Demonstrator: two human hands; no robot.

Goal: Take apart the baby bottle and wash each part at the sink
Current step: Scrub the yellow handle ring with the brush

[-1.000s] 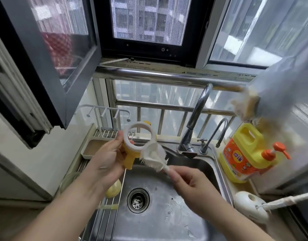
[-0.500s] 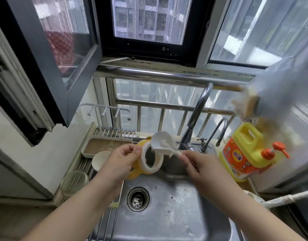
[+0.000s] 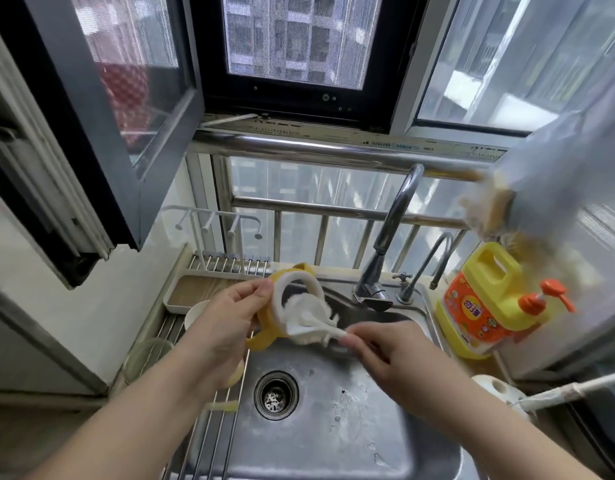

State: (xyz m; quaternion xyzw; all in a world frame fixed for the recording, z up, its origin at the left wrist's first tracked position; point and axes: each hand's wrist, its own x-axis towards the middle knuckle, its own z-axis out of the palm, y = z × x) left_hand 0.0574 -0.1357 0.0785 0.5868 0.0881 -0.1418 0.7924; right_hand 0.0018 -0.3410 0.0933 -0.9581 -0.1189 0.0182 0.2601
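Hands, two: my left hand (image 3: 223,327) grips one yellow-handled white plastic bottle collar ring (image 3: 292,299), opening facing me; my right hand (image 3: 389,355) pinches one white bristle brush (image 3: 309,317), pointing leftward through it.

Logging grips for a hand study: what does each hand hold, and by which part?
Left hand grips the yellow bottle collar by its outer side. Right hand pinches the white brush by its handle.

The yellow plastic detergent jug (image 3: 486,299) carries an orange label with white Chinese characters, too blurred to read.
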